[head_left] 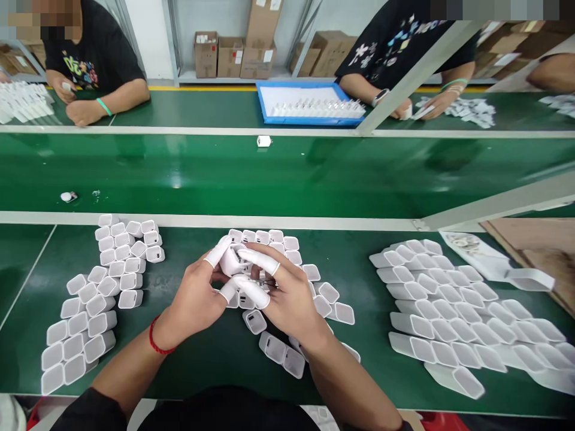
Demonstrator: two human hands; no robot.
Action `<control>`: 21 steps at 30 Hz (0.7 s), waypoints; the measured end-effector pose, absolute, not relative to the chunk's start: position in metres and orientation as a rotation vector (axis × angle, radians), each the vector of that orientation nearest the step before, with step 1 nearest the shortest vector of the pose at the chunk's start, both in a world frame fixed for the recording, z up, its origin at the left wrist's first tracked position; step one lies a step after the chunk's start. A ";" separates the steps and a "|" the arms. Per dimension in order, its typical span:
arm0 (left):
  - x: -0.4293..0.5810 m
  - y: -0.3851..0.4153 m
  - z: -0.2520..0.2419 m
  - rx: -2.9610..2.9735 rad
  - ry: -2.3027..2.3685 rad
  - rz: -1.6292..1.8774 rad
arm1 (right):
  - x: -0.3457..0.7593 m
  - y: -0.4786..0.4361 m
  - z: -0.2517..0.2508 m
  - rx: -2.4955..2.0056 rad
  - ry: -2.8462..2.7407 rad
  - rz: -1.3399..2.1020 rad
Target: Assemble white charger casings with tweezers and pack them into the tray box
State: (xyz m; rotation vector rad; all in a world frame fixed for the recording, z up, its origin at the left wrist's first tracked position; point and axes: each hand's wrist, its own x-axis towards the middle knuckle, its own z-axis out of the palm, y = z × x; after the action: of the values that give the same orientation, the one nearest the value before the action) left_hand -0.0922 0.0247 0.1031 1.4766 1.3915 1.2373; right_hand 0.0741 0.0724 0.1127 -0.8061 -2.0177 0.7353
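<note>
In front of me, my left hand (pixel 197 290) is closed around a white plastic charger casing (pixel 230 261), its index finger and thumb in white finger cots. A dark opening shows on the casing's side turned to the right. My right hand (pixel 291 293) meets it there, also in white finger cots, with the index fingertip against the casing. Its fingers are bent together; a small part may be between them, but they hide it. Beneath and around both hands stand white casings (pixel 272 353), several with dark slots.
Open white casings stand in rows at left (pixel 74 347) and right (pixel 444 326). A white tray with small parts (pixel 476 254) lies at far right. Beyond a rail runs a green conveyor belt (pixel 202 173) with a white charger (pixel 264 141). Co-workers sit opposite, near a blue tray (pixel 260 102).
</note>
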 end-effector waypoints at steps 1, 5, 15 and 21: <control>-0.092 0.024 0.102 1.544 1.464 1.240 | 0.074 0.073 0.112 -0.856 -1.998 0.753; -0.090 0.023 0.103 1.812 1.571 1.351 | 0.072 0.076 0.109 -0.980 -1.816 0.926; -0.094 0.028 0.112 2.032 1.553 1.535 | 0.063 0.080 0.109 -0.924 -1.049 1.951; -0.094 0.029 0.111 1.974 1.497 1.577 | 0.059 0.078 0.111 -0.941 -0.998 1.942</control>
State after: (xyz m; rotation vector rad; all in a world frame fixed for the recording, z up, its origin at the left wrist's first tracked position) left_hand -0.0936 0.0286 0.1114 1.9736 1.4968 1.5770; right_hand 0.0591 0.0780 0.1113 -0.9414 -0.9981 1.9421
